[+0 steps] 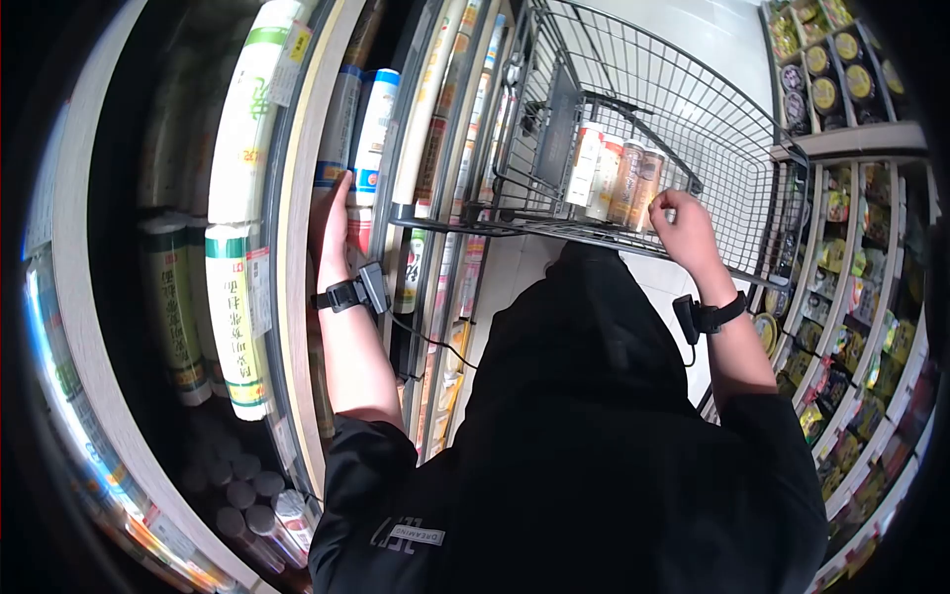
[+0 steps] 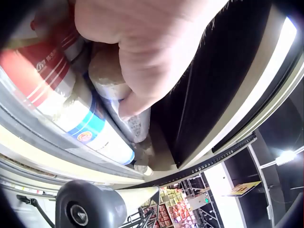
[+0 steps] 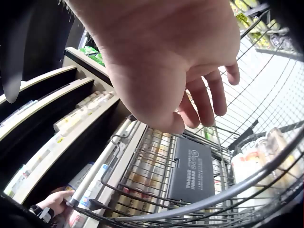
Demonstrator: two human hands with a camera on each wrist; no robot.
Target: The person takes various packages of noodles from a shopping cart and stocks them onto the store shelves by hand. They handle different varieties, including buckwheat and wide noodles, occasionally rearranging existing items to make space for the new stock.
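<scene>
The shelf (image 1: 297, 247) fills the scene from 7 to 12 o'clock, with tall cartons standing in rows behind its rails. The cart (image 1: 693, 129) sits at 1 o'clock, a wire basket with a row of cans (image 1: 618, 178) standing against its near wall. The person's dark shirt takes up 6 o'clock.

The left hand (image 1: 332, 233) is at 9 o'clock, reaching into the shelf. Its fingers lie on a red carton (image 1: 358, 233), just below a blue-banded carton (image 1: 376, 129). In the left wrist view the hand (image 2: 152, 52) covers the carton tops and the thumb presses a pale one; whether the fingers wrap round the red carton (image 2: 35, 71) I cannot tell.

The right hand (image 1: 683, 228) is at 2 o'clock, at the cart's near rim, right beside the cans. In the right wrist view its fingers (image 3: 209, 99) are loosely curled above the wire and hold nothing.

Risks, as I judge them: the cartons stand tightly packed, so pulling the red one could drag its neighbours over the rail. With the right hand only resting near the rim, the cart could roll away, and a nudge could topple the cans.
</scene>
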